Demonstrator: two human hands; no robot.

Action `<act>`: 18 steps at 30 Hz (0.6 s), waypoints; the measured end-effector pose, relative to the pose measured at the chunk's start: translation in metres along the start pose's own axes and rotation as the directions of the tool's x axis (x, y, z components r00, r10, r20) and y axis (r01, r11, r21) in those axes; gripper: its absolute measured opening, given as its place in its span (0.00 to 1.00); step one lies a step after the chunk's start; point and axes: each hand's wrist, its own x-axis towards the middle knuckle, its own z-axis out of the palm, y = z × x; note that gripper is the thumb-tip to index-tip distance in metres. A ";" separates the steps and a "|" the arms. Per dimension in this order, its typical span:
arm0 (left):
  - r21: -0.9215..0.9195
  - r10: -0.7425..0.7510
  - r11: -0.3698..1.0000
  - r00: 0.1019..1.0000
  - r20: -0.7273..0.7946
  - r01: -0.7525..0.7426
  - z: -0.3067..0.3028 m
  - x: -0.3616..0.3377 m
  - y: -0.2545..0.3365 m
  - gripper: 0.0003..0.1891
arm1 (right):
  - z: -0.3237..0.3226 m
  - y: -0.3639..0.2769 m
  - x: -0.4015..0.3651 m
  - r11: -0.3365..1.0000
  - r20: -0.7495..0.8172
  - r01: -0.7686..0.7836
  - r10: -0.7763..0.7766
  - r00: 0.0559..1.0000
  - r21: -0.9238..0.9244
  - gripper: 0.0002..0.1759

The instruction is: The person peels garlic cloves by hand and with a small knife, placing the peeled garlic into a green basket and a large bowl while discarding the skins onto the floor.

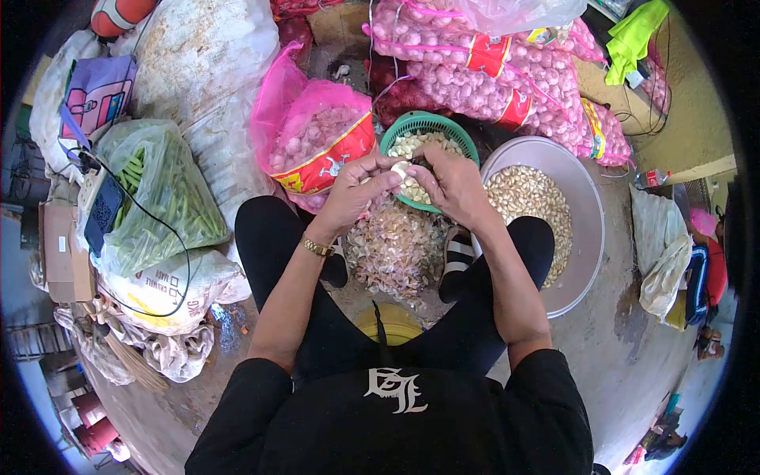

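Observation:
Between my two hands, over the edge of a green basket [473,146], is a pale garlic piece [401,169]. My left hand [360,188] pinches it between thumb and fingers. My right hand [454,184] is closed right beside it, its thumb against the garlic. A small dark tool [420,161] shows among the right fingers, mostly hidden by them. Peeled garlic cloves [413,190] lie in the basket below. On the floor between my feet is a heap of garlic skins [393,252].
A large pale basin [590,237] of garlic cloves stands to the right. An opened pink net sack [313,134] of garlic bulbs is at front left, with more full sacks [483,79] behind. A plastic bag of green pods [162,186] sits at left.

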 end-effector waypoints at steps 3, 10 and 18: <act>0.029 0.105 0.994 0.994 -0.022 -0.105 0.004 0.003 -0.004 0.12 | -0.001 -0.001 0.001 0.999 -0.011 0.008 -0.009 1.000 -0.046 0.13; 0.063 0.023 0.998 0.999 -0.036 -0.021 0.001 -0.001 0.002 0.12 | 0.002 -0.001 0.002 0.998 0.021 0.015 -0.014 1.000 -0.057 0.12; 0.046 0.040 0.998 0.999 0.006 -0.040 -0.002 0.001 -0.003 0.15 | 0.008 0.001 0.002 0.995 0.060 -0.022 0.028 0.998 -0.099 0.12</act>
